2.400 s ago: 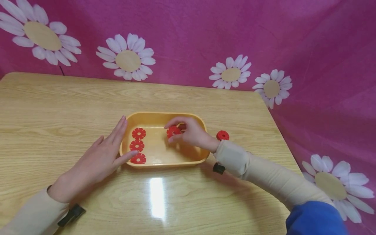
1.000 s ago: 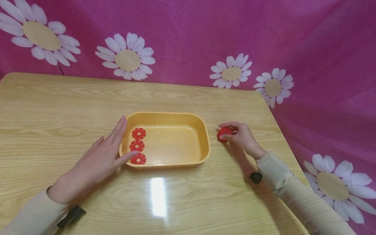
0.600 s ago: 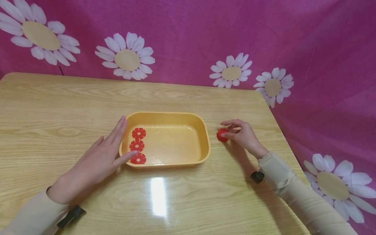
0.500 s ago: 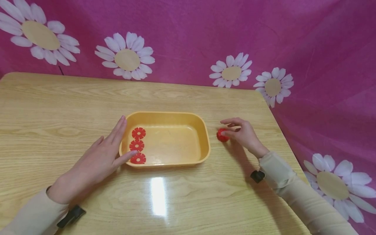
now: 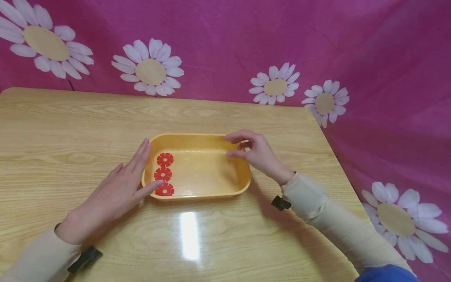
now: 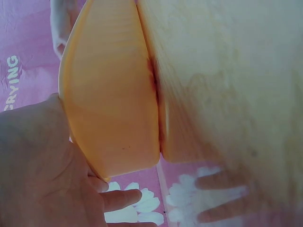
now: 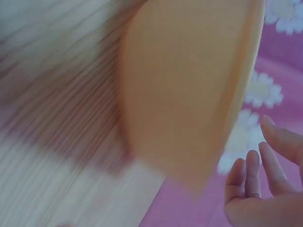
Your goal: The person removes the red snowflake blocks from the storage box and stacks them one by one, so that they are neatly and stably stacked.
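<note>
In the head view a yellow-orange plastic tray (image 5: 202,194) stands on the table. Three red notched discs with a hole in the middle lie in a column at its left end: a far disc (image 5: 165,159), a middle disc (image 5: 163,174) and a near disc (image 5: 165,189). My left hand (image 5: 118,186) rests against the tray's left end with straight fingers, its thumb reaching over the rim beside the near disc. My right hand (image 5: 258,154) hovers over the tray's right end, fingers loosely bent. Between those fingers nothing shows, also in the right wrist view.
The wooden table (image 5: 105,117) extends around the tray, its right edge beyond the right arm. A magenta cloth (image 5: 215,43) printed with white daisies hangs behind and to the right. The spot where the red disc stack stood is covered by my right hand.
My right hand carried a red disc out of the tray, set it on the stack at the right and let go. It has since moved left over the tray. The left hand stayed put.
</note>
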The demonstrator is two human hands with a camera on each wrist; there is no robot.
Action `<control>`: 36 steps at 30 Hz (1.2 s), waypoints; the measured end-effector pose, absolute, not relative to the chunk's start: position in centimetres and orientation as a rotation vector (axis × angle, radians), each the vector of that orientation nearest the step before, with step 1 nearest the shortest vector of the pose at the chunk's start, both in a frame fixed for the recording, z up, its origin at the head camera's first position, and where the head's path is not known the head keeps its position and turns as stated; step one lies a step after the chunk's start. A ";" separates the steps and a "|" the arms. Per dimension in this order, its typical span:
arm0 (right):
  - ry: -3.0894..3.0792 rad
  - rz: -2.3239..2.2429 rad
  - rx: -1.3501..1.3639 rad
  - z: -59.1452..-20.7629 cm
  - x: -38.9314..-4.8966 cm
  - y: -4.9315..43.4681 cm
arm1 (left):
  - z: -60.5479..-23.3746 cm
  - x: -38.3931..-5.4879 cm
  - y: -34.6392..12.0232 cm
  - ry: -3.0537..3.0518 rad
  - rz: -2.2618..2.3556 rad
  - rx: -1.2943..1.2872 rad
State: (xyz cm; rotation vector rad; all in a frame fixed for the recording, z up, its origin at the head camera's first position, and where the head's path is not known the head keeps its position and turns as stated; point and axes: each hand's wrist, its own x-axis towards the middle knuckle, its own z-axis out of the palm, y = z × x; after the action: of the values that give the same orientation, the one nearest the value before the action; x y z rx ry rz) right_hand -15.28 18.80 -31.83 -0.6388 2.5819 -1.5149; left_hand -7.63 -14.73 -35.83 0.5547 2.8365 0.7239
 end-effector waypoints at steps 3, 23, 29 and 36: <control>2.504 -1.508 -0.743 -32.3 -15.0 16.0 | -35.9 -7.7 -14.7 2.836 0.717 0.555; 2.263 -1.078 -0.921 -35.8 -12.8 6.6 | -35.8 -7.7 -14.7 2.845 0.706 0.553; 2.293 -0.952 -0.968 -36.1 -12.9 6.1 | -35.8 -7.7 -14.7 2.849 0.702 0.552; 2.335 -0.846 -1.031 -36.1 -12.9 6.0 | -35.9 -7.5 -14.7 2.861 0.708 0.563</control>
State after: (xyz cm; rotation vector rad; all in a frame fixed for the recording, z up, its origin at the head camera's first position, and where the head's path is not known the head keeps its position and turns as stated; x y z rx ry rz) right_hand -12.94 6.02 -36.07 -1.0311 2.3353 -0.8457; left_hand -7.52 -14.73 -35.88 0.5633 2.8613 0.7083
